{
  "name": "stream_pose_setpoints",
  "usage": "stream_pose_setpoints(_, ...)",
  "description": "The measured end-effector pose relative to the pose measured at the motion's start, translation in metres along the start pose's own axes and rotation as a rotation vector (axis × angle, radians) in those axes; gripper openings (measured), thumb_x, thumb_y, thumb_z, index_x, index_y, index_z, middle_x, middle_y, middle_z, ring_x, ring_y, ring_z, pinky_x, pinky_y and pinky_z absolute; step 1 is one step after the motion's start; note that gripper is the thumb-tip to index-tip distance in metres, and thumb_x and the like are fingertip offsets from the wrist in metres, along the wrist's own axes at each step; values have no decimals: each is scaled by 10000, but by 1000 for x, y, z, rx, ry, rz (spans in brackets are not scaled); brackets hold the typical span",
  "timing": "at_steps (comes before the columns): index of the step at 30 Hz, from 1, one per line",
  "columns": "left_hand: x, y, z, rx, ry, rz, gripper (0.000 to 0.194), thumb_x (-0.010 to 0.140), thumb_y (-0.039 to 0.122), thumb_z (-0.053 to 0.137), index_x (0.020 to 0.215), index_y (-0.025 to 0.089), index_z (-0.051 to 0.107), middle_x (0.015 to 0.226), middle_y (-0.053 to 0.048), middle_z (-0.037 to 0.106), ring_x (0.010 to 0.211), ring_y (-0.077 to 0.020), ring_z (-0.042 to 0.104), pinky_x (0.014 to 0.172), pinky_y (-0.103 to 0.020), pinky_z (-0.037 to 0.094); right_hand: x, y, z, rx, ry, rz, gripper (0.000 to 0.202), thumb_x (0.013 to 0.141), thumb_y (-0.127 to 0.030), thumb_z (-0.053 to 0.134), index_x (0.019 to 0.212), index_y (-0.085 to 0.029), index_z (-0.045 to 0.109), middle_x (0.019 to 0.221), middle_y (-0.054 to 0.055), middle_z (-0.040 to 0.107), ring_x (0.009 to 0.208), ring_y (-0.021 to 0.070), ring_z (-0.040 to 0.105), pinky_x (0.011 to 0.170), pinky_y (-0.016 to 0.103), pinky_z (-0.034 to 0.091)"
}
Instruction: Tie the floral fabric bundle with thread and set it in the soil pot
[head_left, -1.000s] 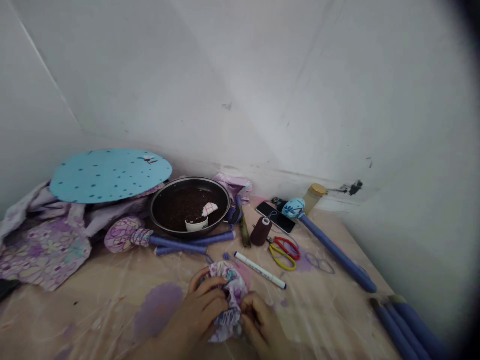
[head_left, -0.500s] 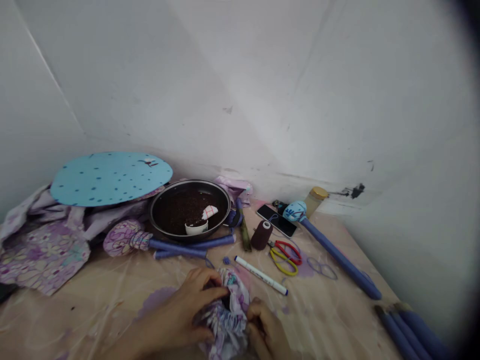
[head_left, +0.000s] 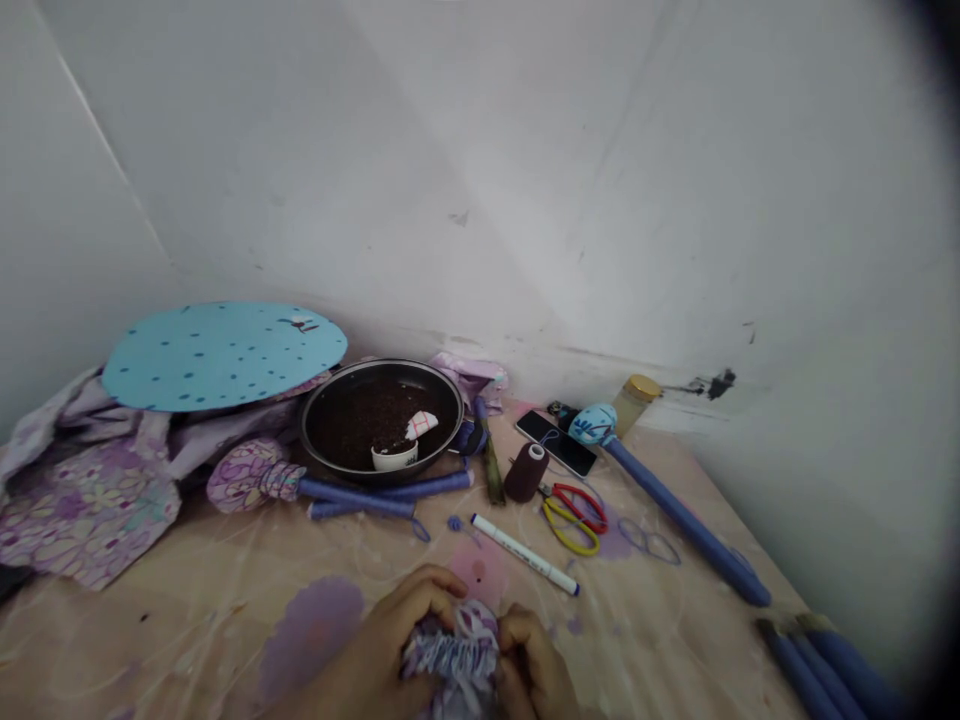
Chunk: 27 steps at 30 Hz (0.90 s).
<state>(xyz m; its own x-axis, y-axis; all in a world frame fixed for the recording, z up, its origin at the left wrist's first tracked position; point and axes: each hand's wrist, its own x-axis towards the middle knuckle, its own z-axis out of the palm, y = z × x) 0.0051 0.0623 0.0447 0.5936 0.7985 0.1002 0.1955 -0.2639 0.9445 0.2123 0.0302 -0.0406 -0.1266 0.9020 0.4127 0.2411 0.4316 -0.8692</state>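
Observation:
Low in the view, a bunched piece of purple and white floral cloth (head_left: 457, 655) with gathered folds is between my two hands. My left hand (head_left: 409, 630) grips it from the left, fingers curled over its top edge. My right hand (head_left: 529, 655) pinches its right side with bent fingers. The cloth's lower part runs out of the picture. Just beyond the hands lies a white marker (head_left: 525, 553) with blue ends. A small knot of blue thread (head_left: 454, 523) is near the marker's left tip.
Behind stand a dark pan (head_left: 352, 415) of brown grains with a small white cup (head_left: 395, 458), a thread cone (head_left: 526, 474), scissors (head_left: 574, 518) and a phone (head_left: 555, 443). Blue-wrapped sticks (head_left: 686, 520) lie right; floral cloth (head_left: 90, 510) and a blue spotted oval (head_left: 225, 355) lie left.
My left hand has drawn down and closed further on the cloth, whose upper end is now folded in lower. My right hand stays at its right side. The view has shifted slightly.

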Motion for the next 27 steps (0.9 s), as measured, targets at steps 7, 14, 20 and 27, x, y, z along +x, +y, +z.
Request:
stream_pose_setpoints(7,-2,-30,27,-29,107,160,489,629,128,797,1038,254,560,1241,-78,525,1125,-271,552,915,-340,438,-3,-1,13,145,61,50,303,959,-518,429,812,-256,460,635,-65,348,504,124,305,469,236,233)
stream_pose_setpoints(14,-6,-18,36,-30,250,69,273,671,38,663,869,212,589,930,-16,617,838,-181,618,730,-246,466,-2,-8,23,198,14,81,363,920,-584,451,787,-246,448,622,-66,355,504,119,294,463,221,239)
stream_pose_setpoints(20,-4,-13,25,25,251,129,463,530,-70,511,884,210,614,920,-9,619,872,-185,619,750,-253,467,8,-15,0,66,56,-4,325,964,-513,400,1076,-236,526,658,-31,494,516,143,502,475,208,415)
stream_pose_setpoints(27,-8,-18,27,162,195,116,470,519,-81,592,887,211,592,975,-13,634,945,-212,604,844,-299,456,17,-57,-28,-340,-26,-64,208,964,-229,420,939,-272,622,739,-14,650,635,127,641,616,178,484)
